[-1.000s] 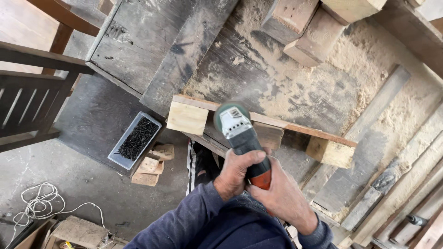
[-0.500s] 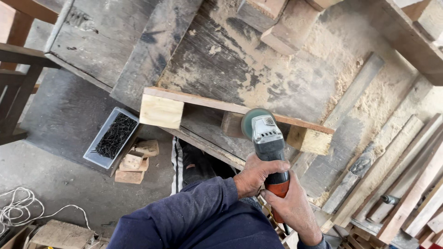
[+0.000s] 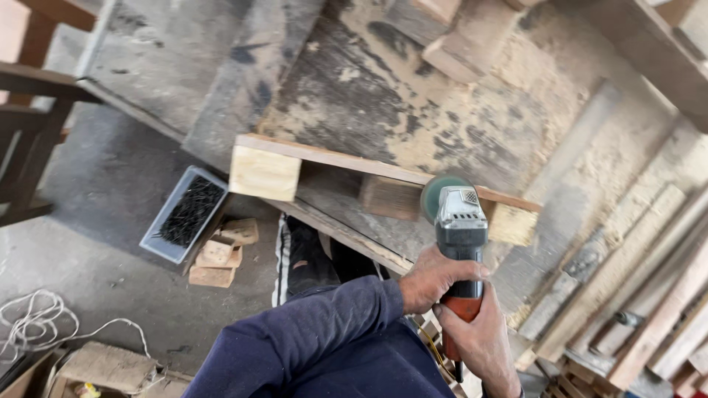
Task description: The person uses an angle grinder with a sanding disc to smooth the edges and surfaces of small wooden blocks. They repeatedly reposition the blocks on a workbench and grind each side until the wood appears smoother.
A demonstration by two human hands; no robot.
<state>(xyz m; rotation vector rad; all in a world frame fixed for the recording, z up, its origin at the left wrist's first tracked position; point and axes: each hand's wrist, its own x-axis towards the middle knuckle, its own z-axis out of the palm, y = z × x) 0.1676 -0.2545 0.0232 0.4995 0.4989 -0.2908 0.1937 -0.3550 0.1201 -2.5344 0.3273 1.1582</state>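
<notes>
Grinder [image 3: 460,221] is gripped in both my hands, disc end pointing away from me and set against the near edge of the slat [image 3: 332,156], between the middle block [image 3: 389,197] and the right block [image 3: 511,223]. My left hand [image 3: 435,278] wraps the body just behind the grey head, fingers closed around it, to steady the nose and press the disc into the wood. My right hand [image 3: 479,340] closes around the red rear handle, lower and nearer my body, to steer and to carry the tool's weight. The slat assembly lies across the worktop [image 3: 369,96] with its three blocks facing me, the left block [image 3: 264,173] overhanging the front edge, so the edge being worked is within reach. The disc itself is mostly hidden behind the head; I cannot tell whether it is turning. Sawdust coats the worktop to the right. On the floor below lie a grey tray of nails [image 3: 186,214], a few offcuts [image 3: 221,254] just beside it, and a coil of white cord [image 3: 33,324] well apart. Loose boards [image 3: 649,295] lean at the right.
</notes>
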